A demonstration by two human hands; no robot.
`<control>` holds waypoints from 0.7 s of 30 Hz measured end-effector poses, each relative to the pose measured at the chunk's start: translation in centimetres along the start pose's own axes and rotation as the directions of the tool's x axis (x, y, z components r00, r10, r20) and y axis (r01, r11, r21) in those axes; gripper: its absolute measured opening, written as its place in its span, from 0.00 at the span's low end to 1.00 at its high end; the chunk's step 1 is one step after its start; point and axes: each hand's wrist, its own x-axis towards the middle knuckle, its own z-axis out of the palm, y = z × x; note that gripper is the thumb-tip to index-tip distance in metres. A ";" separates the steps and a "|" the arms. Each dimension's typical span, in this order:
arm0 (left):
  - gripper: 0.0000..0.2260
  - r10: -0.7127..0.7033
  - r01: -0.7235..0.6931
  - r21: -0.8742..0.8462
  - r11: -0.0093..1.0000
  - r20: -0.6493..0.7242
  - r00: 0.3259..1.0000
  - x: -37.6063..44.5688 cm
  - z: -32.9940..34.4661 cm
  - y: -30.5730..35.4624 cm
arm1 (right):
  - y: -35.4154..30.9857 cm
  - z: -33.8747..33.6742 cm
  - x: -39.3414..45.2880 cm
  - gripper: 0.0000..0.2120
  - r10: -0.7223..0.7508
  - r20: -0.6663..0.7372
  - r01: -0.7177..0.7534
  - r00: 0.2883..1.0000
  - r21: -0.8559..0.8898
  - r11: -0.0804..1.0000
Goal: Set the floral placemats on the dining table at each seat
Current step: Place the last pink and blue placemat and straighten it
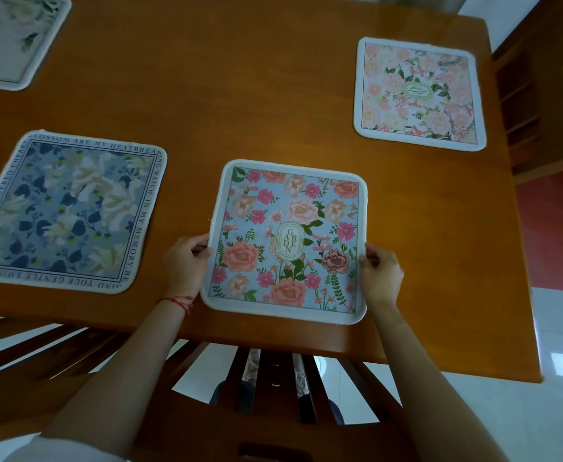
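left hand (186, 261) + right hand (378, 273) pinching pink-flower placemat (288, 241) by side edges | lying flat on worktop (240, 95) near front edge | tip: be squaring it to that edge, then releasing

The light is soft and rather dim, with a warm cast over the wooden desk (273, 95). A pale sheen lies across the desk's far middle. Brighter daylight glares off the white floor tiles (560, 355) at right, where a window's reflection shows as a small bright patch. The frame darkens toward its corners. Wide-angle distortion bows the desk's edges and stretches the forearms at the bottom. The pale placemat (13, 38) at top left is smeared and soft; the centre is fairly sharp, and its lettering is readable.
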 end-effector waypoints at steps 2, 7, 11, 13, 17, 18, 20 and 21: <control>0.11 0.004 -0.004 -0.004 1.000 0.004 1.000 0.0 0.0 0.0 | 0.0 0.0 0.0 0.12 0.008 0.004 -0.008 1.000 0.007 1.000; 0.12 0.008 -0.008 -0.019 1.000 0.001 1.000 -0.2 0.1 0.1 | 0.1 0.0 0.2 0.12 0.033 0.016 -0.034 0.999 0.018 0.999; 0.12 0.006 -0.006 -0.026 1.000 0.006 1.000 -0.2 0.1 0.1 | 0.2 0.0 0.2 0.12 0.036 0.009 -0.036 0.999 0.017 0.999; 0.12 0.002 -0.002 -0.027 1.000 0.004 1.000 -0.2 0.1 0.1 | 0.2 0.0 0.2 0.12 0.036 0.005 -0.036 0.999 0.021 0.999; 0.12 -0.001 0.001 -0.038 0.999 0.004 1.000 -0.3 0.3 0.1 | 0.4 0.0 0.2 0.12 0.041 -0.002 -0.041 0.999 0.016 0.999; 0.12 -0.001 0.001 -0.038 0.999 0.005 1.000 -0.3 0.3 0.1 | 0.4 -0.1 0.2 0.12 0.042 -0.005 -0.042 0.999 0.013 0.999; 0.12 0.002 -0.002 -0.035 0.999 0.004 1.000 -0.3 0.4 0.1 | 0.5 -0.1 0.3 0.12 0.033 -0.007 -0.033 0.999 0.008 0.999; 0.12 0.003 -0.003 -0.036 0.999 0.004 1.000 -0.3 0.4 0.1 | 0.6 -0.1 0.3 0.12 0.027 -0.007 -0.027 1.000 0.007 1.000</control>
